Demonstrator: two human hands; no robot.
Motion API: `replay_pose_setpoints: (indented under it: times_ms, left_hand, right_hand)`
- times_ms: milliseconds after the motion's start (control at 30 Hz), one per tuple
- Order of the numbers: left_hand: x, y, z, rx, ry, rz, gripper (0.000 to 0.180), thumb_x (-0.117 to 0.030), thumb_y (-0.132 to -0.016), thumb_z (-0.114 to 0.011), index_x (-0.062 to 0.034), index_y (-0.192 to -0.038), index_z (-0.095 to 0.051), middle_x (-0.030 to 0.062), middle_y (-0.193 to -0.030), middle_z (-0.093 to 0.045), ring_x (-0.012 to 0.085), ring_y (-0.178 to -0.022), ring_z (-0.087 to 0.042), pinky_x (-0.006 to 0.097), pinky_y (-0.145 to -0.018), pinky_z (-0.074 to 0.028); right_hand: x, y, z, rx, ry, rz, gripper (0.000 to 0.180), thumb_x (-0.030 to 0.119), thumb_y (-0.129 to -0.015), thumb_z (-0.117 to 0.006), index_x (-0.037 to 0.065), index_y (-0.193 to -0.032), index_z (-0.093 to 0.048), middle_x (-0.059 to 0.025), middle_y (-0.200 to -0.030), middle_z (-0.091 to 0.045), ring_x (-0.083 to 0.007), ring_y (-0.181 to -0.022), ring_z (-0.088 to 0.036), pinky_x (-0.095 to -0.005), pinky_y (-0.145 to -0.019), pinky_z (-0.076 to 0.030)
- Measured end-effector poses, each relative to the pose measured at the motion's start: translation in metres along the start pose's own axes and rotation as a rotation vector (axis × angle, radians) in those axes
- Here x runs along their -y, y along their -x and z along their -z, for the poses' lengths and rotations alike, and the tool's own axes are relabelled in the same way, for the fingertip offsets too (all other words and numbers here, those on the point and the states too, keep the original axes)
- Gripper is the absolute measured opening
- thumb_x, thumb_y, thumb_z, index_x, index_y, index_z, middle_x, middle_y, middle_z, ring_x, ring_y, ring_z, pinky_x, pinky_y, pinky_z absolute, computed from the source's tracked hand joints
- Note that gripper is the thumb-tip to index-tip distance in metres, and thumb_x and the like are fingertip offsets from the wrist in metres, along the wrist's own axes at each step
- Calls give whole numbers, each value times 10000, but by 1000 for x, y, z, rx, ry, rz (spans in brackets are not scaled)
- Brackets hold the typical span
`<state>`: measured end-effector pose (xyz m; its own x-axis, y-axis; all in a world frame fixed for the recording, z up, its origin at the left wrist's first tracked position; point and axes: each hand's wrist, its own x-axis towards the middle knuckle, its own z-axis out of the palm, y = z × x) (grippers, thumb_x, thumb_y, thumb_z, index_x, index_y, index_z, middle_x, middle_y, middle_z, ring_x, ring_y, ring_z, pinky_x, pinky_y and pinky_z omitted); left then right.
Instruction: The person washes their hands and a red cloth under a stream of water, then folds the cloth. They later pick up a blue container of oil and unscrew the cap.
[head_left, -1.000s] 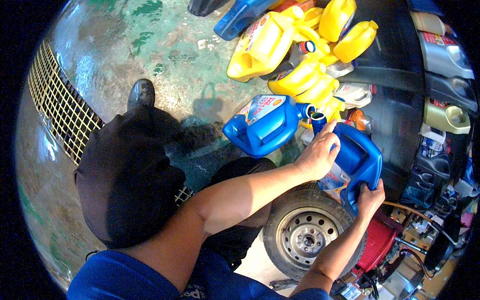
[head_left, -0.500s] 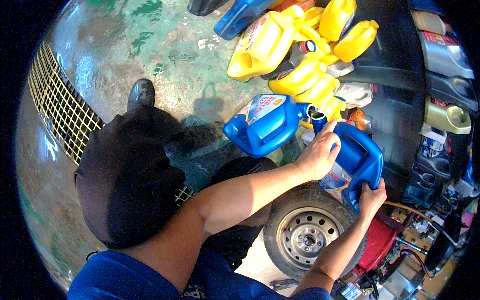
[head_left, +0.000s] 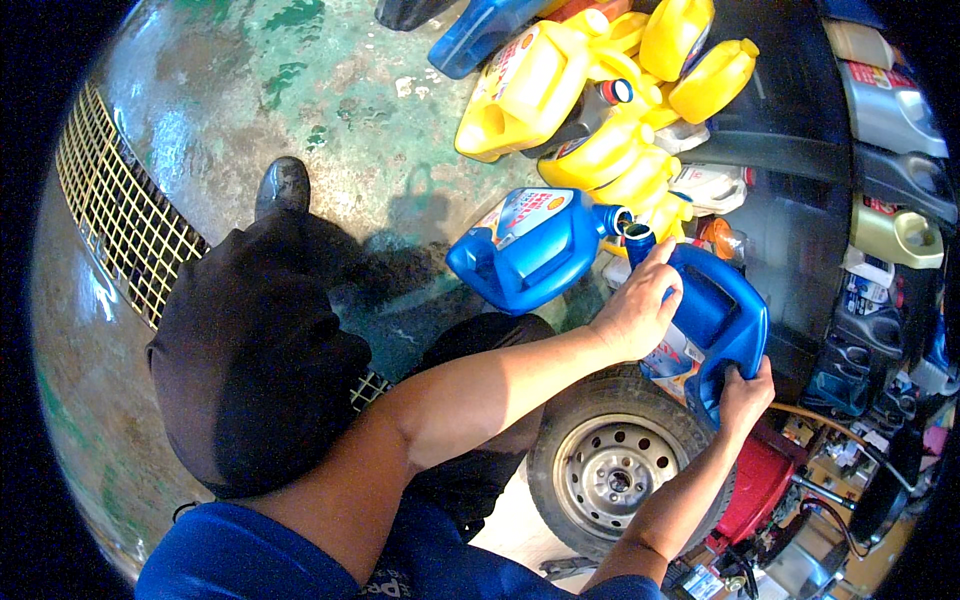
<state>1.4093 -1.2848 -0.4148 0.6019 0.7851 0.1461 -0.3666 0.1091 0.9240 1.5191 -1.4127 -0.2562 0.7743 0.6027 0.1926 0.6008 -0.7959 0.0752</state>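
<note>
A blue oil jug [head_left: 718,308] is tilted over, its uncapped mouth right beside the mouth of a second blue oil jug [head_left: 530,255]. Near the neck, my left hand [head_left: 640,308] grips the tilted jug, index finger stretched along it and the other fingers curled. My right hand [head_left: 747,395] is closed on the same jug's base end. The second jug, with a white and red label, lies on its side over the floor, its neck pointing right; no hand touches it. Whether oil passes between the two mouths is too small to tell.
Several yellow jugs [head_left: 525,90] are heaped beyond the blue ones. A tyre on a steel wheel [head_left: 615,470] lies below my forearms. Shelved containers [head_left: 890,110] line the right side, with a red tool-like object [head_left: 765,480] nearby. A floor grating [head_left: 120,200] runs at left.
Almost nothing differs. Both hands keep their hold on the tilted blue jug, which has shifted only very slightly.
</note>
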Motion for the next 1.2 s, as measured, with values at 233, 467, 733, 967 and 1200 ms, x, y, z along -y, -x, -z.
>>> replay_pose_setpoints:
  times_ms: [233, 467, 733, 967, 1200]
  left_hand:
    - [-2, 0, 1, 6, -9, -2, 84, -65, -905, -540, -32, -950, -477, 311, -1466, -262, 421, -1384, -263, 431, -1137, -251]
    - [-3, -1, 0, 1, 6, -11, 78, -64, -907, -534, -29, -943, -474, 311, -1466, -261, 423, -1384, -263, 430, -1139, -247]
    - [-5, -1, 1, -3, 14, -26, 85, -57, -899, -541, -25, -937, -471, 319, -1462, -266, 425, -1386, -258, 428, -1139, -245]
    - [-6, -1, 1, -6, 23, -13, 81, -44, -896, -540, -22, -925, -467, 317, -1461, -269, 426, -1383, -265, 430, -1138, -251]
    - [-5, 0, 1, -17, 29, -22, 83, -39, -893, -541, -18, -919, -465, 323, -1457, -272, 424, -1381, -271, 427, -1138, -253]
  right_hand:
    - [-4, 0, -1, -17, -1, 6, 230, -19, -661, -705, 2, -868, -606, -187, -740, -643, -317, -680, -637, -394, -676, -493]
    - [-7, -1, 1, -8, -2, 12, 217, -16, -672, -717, 6, -859, -608, -176, -723, -635, -292, -651, -624, -386, -657, -488]
    - [-1, -1, 3, -25, -2, 3, 223, -5, -672, -734, 6, -855, -608, -174, -722, -635, -279, -639, -614, -378, -657, -488]
    - [0, -3, 3, -32, 9, 17, 193, -3, -683, -713, 10, -839, -600, -162, -714, -635, -253, -635, -606, -374, -655, -485]
    - [6, -2, 6, -8, -10, -18, 182, -3, -680, -699, 8, -810, -573, -154, -683, -610, -250, -613, -584, -372, -645, -478]
